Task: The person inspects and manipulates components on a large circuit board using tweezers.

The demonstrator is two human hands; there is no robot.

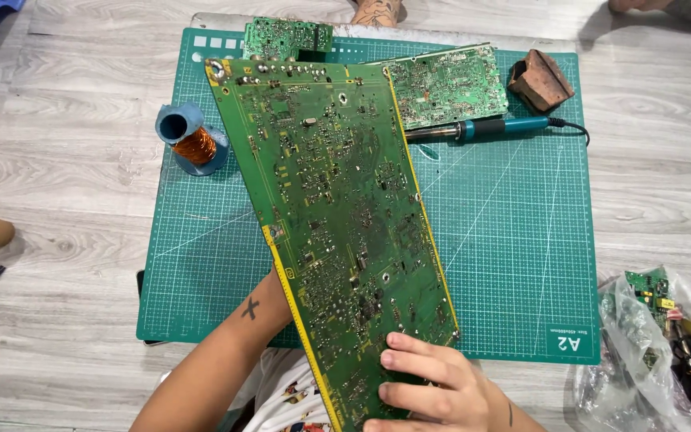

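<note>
A long green circuit board (337, 216) with a yellow edge strip is held tilted above a green cutting mat (513, 240). My right hand (429, 384) grips its near end, fingers spread across the soldered face. My left hand (277, 292) supports the board from beneath at its left edge; only the wrist and forearm show, the fingers are hidden behind the board.
A blue-handled soldering iron (489, 128) lies on the mat beside a brown block (541, 80). Two smaller circuit boards (449, 84) lie at the mat's far edge. A copper wire spool (189, 140) rests at the left, a plastic bag of parts (657, 344) at the right.
</note>
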